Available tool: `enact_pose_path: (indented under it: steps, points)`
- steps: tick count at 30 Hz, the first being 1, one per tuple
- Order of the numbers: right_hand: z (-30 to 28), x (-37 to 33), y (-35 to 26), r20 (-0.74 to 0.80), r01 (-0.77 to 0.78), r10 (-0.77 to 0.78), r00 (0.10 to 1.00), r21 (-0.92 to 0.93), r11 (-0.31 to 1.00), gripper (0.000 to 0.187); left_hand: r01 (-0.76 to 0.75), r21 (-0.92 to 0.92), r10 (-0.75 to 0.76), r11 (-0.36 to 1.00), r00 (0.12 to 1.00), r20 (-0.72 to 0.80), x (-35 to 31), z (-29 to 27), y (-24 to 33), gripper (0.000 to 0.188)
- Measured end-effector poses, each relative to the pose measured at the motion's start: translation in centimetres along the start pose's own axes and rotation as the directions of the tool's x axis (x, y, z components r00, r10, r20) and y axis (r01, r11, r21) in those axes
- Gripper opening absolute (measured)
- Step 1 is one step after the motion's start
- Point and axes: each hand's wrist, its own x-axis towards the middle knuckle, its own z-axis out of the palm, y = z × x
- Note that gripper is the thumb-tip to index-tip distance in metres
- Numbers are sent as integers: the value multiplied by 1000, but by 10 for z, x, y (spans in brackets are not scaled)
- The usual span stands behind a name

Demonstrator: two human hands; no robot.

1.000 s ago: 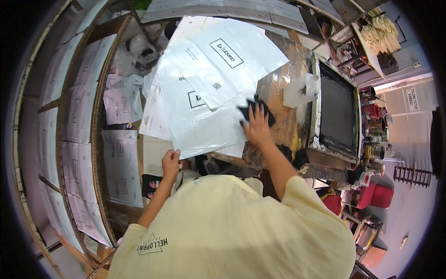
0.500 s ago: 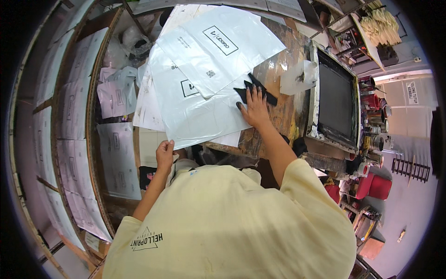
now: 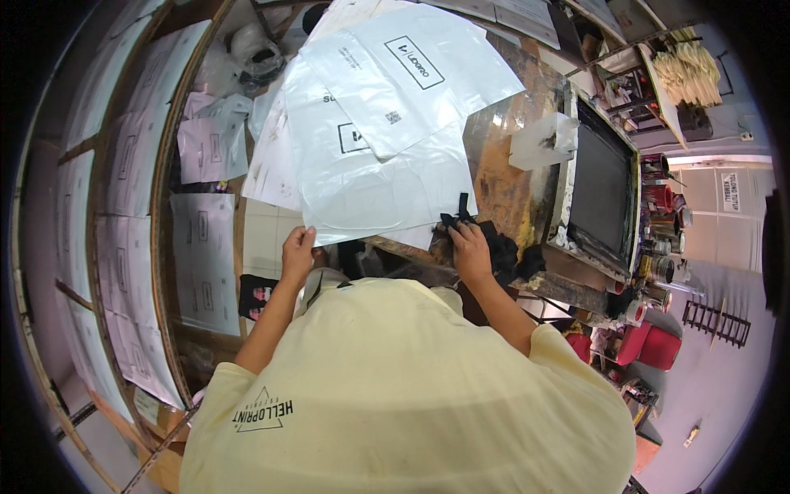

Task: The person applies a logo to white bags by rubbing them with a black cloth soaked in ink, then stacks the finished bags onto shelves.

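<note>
At the near left corner of a white plastic mailer bag (image 3: 387, 193), my left hand (image 3: 298, 253) pinches the edge between thumb and fingers. The bag lies flat on the table, printed side up. Another white printed bag (image 3: 444, 99) overlaps its far part at a slant. My right hand (image 3: 472, 253) is by the near right corner of the bag, fingers curled on a black cloth (image 3: 463, 208) that sticks out beyond the fingertips. More dark cloth (image 3: 500, 249) is bunched just right of that hand, and where one piece ends is hard to make out.
A framed printing screen (image 3: 605, 177) stands at the right of the stained wooden table (image 3: 494, 185), with a translucent plastic piece (image 3: 539, 142) beside it. Racks of printed white sheets (image 3: 123, 206) fill the left. Paint cans (image 3: 658, 198) line the far right. White sheets (image 3: 276, 169) lie under the bags.
My right hand has drawn the black cloth from the bag's right side toward me, to the table's near edge. My left hand keeps its pinch on the bag's corner. The view has shifted slightly.
</note>
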Motion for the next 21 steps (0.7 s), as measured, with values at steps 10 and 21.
enact_pose_path:
  steps: [10, 21]
  points:
    - [14, 73, -134, -40, 433, -482, 875, 511, 743, 50, 115, -205, -77, 972, 980, 182, -3, 1, 0, 17]
    - [58, 72, -121, -43, 608, -609, 792, 139, 781, 45, 170, -188, -145, 967, 979, 142, 2, 3, -2, 25]
